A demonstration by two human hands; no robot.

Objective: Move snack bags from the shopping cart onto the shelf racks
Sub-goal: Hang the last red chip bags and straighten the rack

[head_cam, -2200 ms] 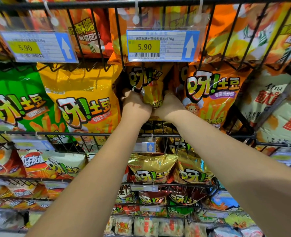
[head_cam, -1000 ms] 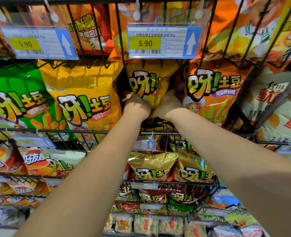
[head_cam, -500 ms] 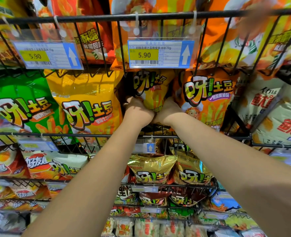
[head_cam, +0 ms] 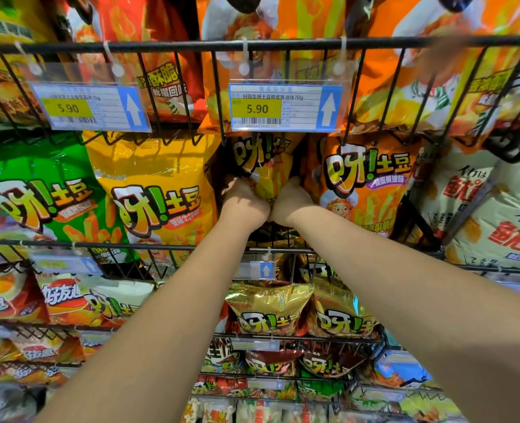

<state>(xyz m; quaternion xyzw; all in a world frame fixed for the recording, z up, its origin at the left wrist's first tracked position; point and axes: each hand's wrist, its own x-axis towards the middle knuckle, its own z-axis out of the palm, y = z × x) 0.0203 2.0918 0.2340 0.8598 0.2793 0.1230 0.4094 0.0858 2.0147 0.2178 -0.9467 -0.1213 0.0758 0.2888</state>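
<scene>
Furthest left, a green snack bag [head_cam: 39,193] stood upright in the middle wire rack [head_cam: 161,247], touching a broad yellow snack bag [head_cam: 158,196] on its right. Above those two, a left price tag [head_cam: 91,106] marked 5.90 hung on clips from the front of the upper wire rack [head_cam: 283,44].

Next came your left hand [head_cam: 243,203], reached up over the middle rack's front rail. Its fingers were curled round the lower left part of a narrow yellow snack bag [head_cam: 264,166]. That bag stood upright, squeezed into the dark gap between the broad yellow bag and an orange snack bag [head_cam: 365,184]. Its top was tucked under the upper rack, right beneath a centre price tag [head_cam: 283,106] that also read 5.90.

Your right hand [head_cam: 289,199] sat close against your left, touching it, and gripped the bag's lower right part. Its fingertips were hidden behind the bag, so only the back of the hand showed. Both hands held that one bag between them.

Below your forearms, two gold snack bags [head_cam: 270,309] sat side by side in a lower rack. Further right, past the orange bag, a cream snack bag [head_cam: 496,221] with red lettering leaned in the next section of the rack.
</scene>
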